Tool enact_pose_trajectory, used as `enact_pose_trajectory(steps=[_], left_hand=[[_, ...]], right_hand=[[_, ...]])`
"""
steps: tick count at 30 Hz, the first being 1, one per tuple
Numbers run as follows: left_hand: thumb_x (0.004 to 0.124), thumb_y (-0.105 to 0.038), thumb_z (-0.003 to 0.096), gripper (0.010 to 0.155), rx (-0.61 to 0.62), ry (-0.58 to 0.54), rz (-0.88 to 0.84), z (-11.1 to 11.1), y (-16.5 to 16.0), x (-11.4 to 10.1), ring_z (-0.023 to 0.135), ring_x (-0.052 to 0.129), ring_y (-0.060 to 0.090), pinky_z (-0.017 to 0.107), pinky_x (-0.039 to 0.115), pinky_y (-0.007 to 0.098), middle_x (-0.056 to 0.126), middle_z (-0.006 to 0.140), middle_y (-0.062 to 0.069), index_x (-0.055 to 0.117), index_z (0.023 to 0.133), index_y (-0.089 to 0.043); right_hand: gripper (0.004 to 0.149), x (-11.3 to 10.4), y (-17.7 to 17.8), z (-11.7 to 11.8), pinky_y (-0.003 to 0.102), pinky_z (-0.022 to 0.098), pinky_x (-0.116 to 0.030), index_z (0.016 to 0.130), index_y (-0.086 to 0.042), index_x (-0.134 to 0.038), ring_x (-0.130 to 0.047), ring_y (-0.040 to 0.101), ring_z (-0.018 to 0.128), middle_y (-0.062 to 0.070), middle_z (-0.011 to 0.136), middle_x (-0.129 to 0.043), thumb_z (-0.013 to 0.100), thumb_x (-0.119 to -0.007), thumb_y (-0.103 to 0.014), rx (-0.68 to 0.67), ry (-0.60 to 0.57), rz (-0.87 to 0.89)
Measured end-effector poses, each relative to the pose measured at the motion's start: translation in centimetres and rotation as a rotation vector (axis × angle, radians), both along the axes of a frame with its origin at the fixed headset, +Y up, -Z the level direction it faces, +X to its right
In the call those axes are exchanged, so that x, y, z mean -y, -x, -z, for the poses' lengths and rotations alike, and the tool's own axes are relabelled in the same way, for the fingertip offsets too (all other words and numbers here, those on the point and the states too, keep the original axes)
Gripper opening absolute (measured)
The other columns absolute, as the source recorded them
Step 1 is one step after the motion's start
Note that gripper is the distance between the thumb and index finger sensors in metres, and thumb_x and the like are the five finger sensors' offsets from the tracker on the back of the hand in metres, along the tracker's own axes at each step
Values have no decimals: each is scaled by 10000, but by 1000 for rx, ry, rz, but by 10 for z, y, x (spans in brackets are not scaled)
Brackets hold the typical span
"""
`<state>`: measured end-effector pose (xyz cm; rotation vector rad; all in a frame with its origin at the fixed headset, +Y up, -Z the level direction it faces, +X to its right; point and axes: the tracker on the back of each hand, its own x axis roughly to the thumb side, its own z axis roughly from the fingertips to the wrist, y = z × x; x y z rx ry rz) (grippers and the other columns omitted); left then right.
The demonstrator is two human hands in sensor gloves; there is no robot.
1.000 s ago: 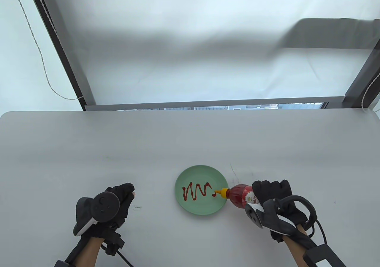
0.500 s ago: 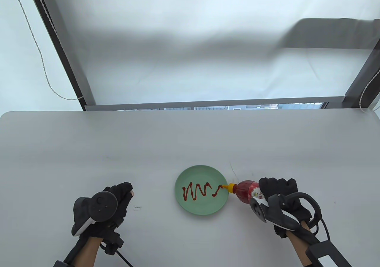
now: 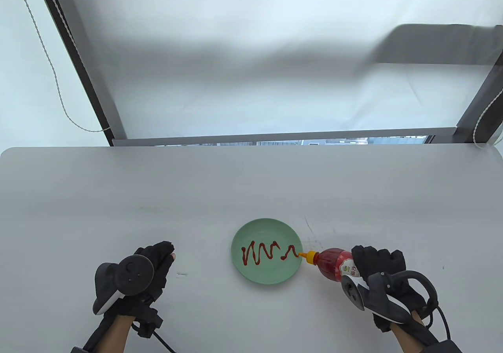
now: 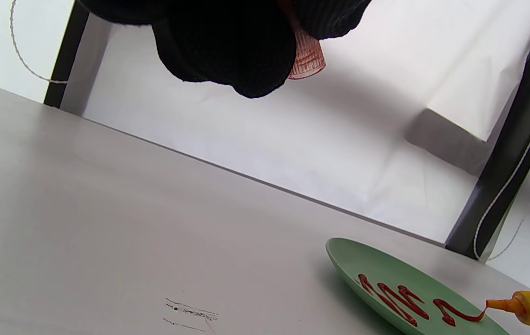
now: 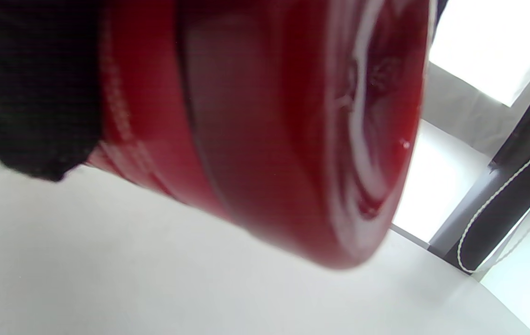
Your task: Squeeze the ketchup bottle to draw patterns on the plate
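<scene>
A green plate (image 3: 257, 276) sits near the table's front, and it also shows in the left wrist view (image 4: 353, 260). A red ketchup zigzag (image 3: 261, 253) runs across it toward its right rim. My right hand (image 3: 379, 266) grips the red ketchup bottle (image 3: 334, 264), tipped sideways with its yellow nozzle (image 3: 308, 256) at the plate's right rim. In the right wrist view the bottle's base (image 5: 293, 139) fills the frame. My left hand (image 3: 155, 264) hovers left of the plate with fingers curled, holding nothing I can make out.
The grey table (image 3: 157, 196) has faint pen marks (image 3: 181, 274) by my left hand and scuffs (image 3: 310, 227) beyond the plate. A dark window frame (image 3: 78, 62) and cord (image 3: 55, 78) stand behind the table's far edge.
My right hand has drawn the bottle to the right and toward me. The ketchup line grew from a small curl into another peak reaching the plate's right rim. My left hand barely shifted.
</scene>
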<state>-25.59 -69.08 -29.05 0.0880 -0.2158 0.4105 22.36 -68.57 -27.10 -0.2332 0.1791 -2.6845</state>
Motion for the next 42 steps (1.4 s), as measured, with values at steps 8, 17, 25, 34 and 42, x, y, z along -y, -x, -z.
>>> enact_pose_trajectory(steps=[8,17,25,34,42], left_hand=[[710,-294,591,430,-6,-1,7,-1,-1,1,738,882,350,469,779,498,892,879,139,651,990,-144],[706,-302,587,431,18,8,52,-5,-19,6,728,893,338,455,792,485,900,872,128,654,987,-149],[701,-300,589,430,70,19,-5,-8,-42,3,732,892,340,454,793,484,897,877,129,651,989,-147],[694,-294,596,429,108,-62,-252,3,-96,-51,735,889,345,455,790,487,894,884,137,647,996,-145],[699,-289,599,428,177,5,-486,33,-156,-68,709,899,344,442,793,484,904,868,144,655,995,-132]], right_hand=[[981,8,-7,-16,631,724,-750,1135,-201,-631,-906,338,908,143,1062,-841,367,-1023,-669,-30,-53,88],[973,13,-14,-20,631,697,-765,1130,-177,-647,-919,353,887,166,1052,-850,379,-1017,-674,-41,-107,311],[975,15,-28,-19,617,665,-792,1115,-93,-667,-949,378,824,229,990,-882,408,-992,-681,4,-40,672],[981,12,-41,-18,628,657,-789,1117,-71,-650,-942,391,821,248,995,-864,426,-973,-688,10,12,1080],[988,7,-50,-38,634,654,-785,1122,-59,-637,-932,399,830,258,1001,-852,436,-962,-692,-54,49,1330]])
